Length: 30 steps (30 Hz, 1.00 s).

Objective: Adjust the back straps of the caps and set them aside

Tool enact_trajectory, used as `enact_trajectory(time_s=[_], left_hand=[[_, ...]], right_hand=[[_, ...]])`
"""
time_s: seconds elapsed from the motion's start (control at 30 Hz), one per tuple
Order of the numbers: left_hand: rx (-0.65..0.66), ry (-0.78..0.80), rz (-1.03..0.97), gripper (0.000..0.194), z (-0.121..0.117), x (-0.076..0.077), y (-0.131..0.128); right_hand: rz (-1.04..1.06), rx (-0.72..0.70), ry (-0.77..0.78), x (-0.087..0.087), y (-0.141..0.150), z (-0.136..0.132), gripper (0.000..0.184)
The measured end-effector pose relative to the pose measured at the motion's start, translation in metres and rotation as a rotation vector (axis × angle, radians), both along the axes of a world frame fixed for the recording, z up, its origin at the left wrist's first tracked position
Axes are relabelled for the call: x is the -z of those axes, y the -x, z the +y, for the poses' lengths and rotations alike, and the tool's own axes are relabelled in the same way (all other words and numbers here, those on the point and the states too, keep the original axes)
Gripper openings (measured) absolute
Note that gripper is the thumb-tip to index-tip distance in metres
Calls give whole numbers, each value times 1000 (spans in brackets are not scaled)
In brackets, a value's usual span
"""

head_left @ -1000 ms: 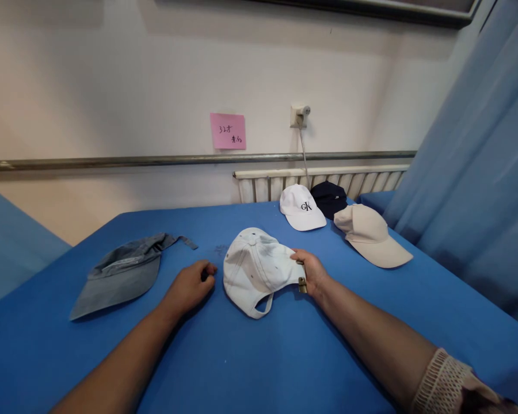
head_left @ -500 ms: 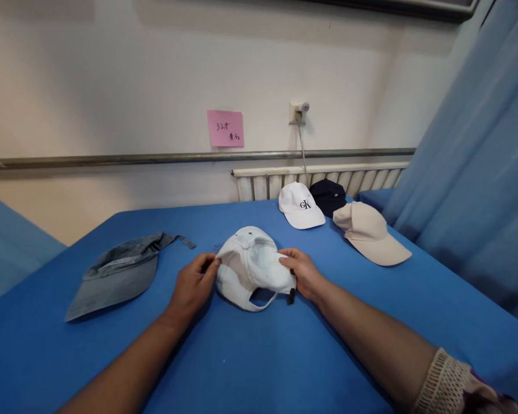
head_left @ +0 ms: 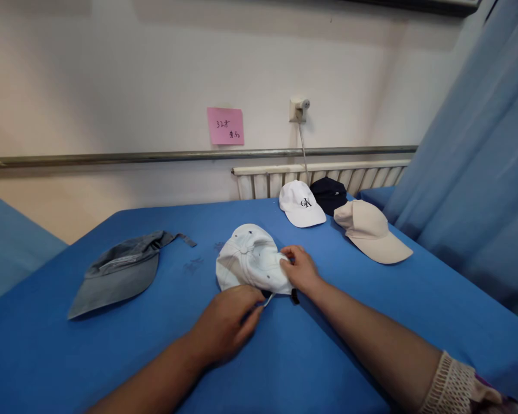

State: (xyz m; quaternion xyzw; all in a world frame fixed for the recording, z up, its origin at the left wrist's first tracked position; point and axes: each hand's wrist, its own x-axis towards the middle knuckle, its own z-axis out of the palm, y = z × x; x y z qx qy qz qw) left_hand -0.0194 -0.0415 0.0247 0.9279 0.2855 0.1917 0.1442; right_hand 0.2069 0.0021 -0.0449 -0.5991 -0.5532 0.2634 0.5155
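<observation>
A pale blue, almost white baseball cap (head_left: 252,259) lies on the blue bed cover, its crown towards the wall and its back opening towards me. My right hand (head_left: 300,268) pinches the right edge of its crown, close above the dark strap end. At the near edge, my left hand (head_left: 231,322) is closed with thumb and fingers at the cap's back strap; the fingertips partly cover the opening. To the left rests a grey-blue cap (head_left: 121,273), its crown flattened and its strap trailing out behind.
Towards the back right sit a white cap (head_left: 301,204) with black letters, a navy cap (head_left: 329,195) and a beige cap (head_left: 373,233). Behind the blue surface (head_left: 285,368) are a radiator (head_left: 267,185) and a metal rail (head_left: 155,156). A blue curtain (head_left: 475,172) hangs at right.
My left hand has moved from the cap's left side to its near edge, at the back strap. The cap's crown looks fuller and smoother. My right hand keeps its pinch.
</observation>
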Motion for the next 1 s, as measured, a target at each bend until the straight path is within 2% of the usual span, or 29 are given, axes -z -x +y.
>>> enact_trajectory(time_s=[0.07, 0.13, 0.2, 0.3, 0.37, 0.43, 0.57, 0.7, 0.8, 0.97, 1.0], left_hand=[[38, 44, 109, 21, -2, 5, -9], [22, 65, 165, 22, 1, 9, -13], [4, 64, 206, 22, 4, 11, -14], [17, 31, 256, 20, 6, 10, -12], [57, 12, 270, 17, 5, 5, -10], [106, 20, 288, 14, 4, -3, -6], [139, 102, 330, 14, 6, -23, 6], [105, 166, 324, 22, 4, -34, 11], [62, 184, 327, 14, -3, -31, 6], [72, 127, 350, 12, -11, -13, -7], [82, 114, 349, 14, -11, -10, -7]], right_hand=[[-50, 54, -142, -12, -6, -5, 22], [-47, -3, -258, -25, -9, -15, 23], [-66, -197, -291, -37, -10, -27, 25], [-185, -558, -220, -48, -4, -44, 29], [-320, -700, -174, -50, 0, -50, 31], [-428, -693, -163, -49, 3, -50, 33], [-440, -496, -143, -36, 0, -35, 33], [-419, -478, -61, -24, -9, -20, 25], [-401, -513, -54, -27, -15, -22, 25], [-476, -705, 61, -45, -23, -38, 14], [-525, -726, 84, -48, -22, -41, 24]])
